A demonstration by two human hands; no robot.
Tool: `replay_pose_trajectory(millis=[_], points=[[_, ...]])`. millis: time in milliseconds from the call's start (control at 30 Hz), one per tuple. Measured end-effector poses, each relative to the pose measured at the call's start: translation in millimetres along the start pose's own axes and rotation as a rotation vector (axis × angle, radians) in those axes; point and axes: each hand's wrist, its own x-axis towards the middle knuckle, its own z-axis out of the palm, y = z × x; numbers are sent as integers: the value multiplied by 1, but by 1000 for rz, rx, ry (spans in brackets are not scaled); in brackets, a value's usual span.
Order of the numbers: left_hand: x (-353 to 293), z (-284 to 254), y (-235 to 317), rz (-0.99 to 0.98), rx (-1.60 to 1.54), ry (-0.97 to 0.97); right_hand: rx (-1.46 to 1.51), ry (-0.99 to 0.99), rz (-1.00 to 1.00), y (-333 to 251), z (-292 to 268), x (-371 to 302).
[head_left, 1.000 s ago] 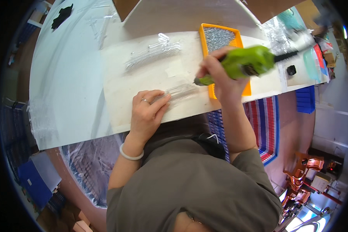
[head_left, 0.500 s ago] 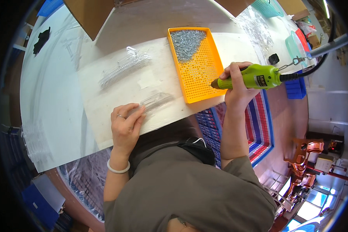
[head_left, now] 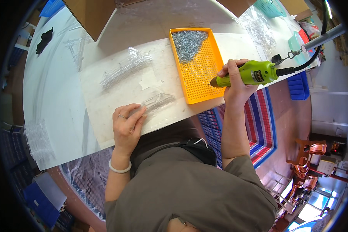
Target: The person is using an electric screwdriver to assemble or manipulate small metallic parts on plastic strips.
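Note:
My right hand [head_left: 237, 82] is wrapped round a green electric screwdriver [head_left: 259, 73], whose dark tip hovers over the lower part of a yellow perforated tray [head_left: 197, 98]. Small metal screws [head_left: 187, 44] are heaped at the tray's far left. At the table's near edge my left hand [head_left: 128, 121] pinches one end of a clear plastic part [head_left: 157, 101] that lies on the board. Beyond it rests a stack of similar clear plastic parts [head_left: 127, 69].
A cardboard box [head_left: 91, 17] stands at the far side. More clear parts [head_left: 38, 139] lie at the left, near a black cloth-like item [head_left: 45, 40]. A cord and a spring clip [head_left: 294, 54] run from the screwdriver to a metal arm. A blue bin [head_left: 297, 87] is beyond the right edge.
The screwdriver has tilted slightly and its rear end shifted a little left. My left hand stays on the clear part; the whole view has drifted slightly.

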Motion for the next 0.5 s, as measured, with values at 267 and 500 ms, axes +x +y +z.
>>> replay_pose_trajectory(millis=[267, 500], points=[[0, 0, -1, 0, 9, -4, -29, 0, 7, 2, 1, 1], [0, -2, -1, 29, 33, -25, -5, -100, 8, 4, -3, 3]])
